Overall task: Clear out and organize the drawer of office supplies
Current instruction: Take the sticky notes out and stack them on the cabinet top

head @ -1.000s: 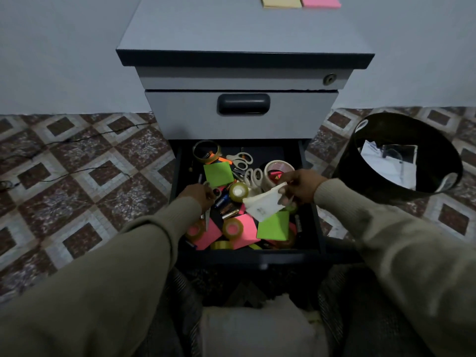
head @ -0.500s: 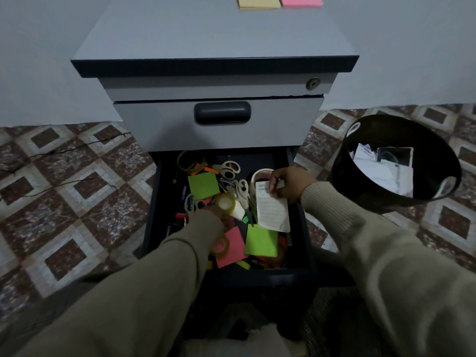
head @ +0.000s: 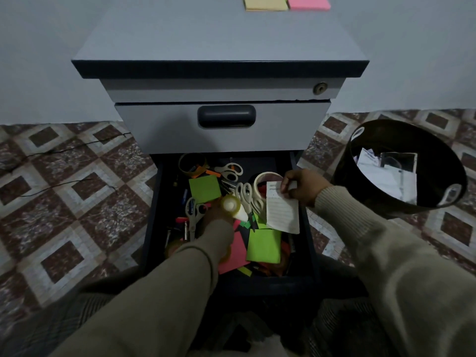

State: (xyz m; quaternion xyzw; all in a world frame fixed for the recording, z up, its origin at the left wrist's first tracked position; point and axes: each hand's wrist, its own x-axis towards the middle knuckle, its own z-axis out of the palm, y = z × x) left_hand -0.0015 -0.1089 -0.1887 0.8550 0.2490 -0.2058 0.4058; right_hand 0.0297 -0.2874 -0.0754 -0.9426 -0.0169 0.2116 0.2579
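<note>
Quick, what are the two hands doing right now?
Left hand: holding a tape roll.
Right hand: pinching a paper slip.

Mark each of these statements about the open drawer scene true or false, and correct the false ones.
1. The right hand pinches a white lined slip of paper. True.
2. The black waste bin is empty. False: papers lie inside it.
3. The left hand holds a small roll of clear tape. True.
4. The drawer with the supplies is the top one. False: it is a lower drawer; the one above it is closed.
5. Two sticky note pads, the yellow pad and the pink pad, lie on the cabinet top. True.
</note>
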